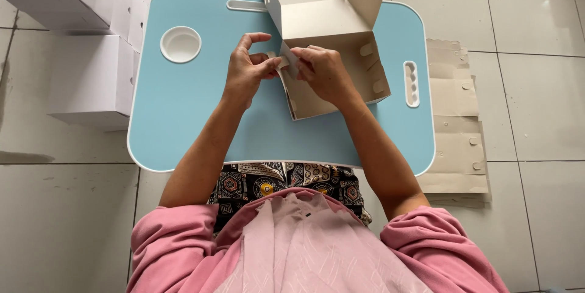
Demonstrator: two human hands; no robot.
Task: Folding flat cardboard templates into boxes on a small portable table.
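A half-folded cardboard box (332,43), beige-grey inside and white outside, lies open on the light blue worktop (183,116) right at the hands, its flaps standing up on the far side. The left hand (247,70) and right hand (323,70) pinch its near corner flap between them. Left of the left hand, off the worktop, stand stacked finished white boxes (91,37), square and closed. Right of the right hand, on the floor beyond the worktop's edge, lies a pile of flat unfolded box blanks (454,128), beige, with cut tabs.
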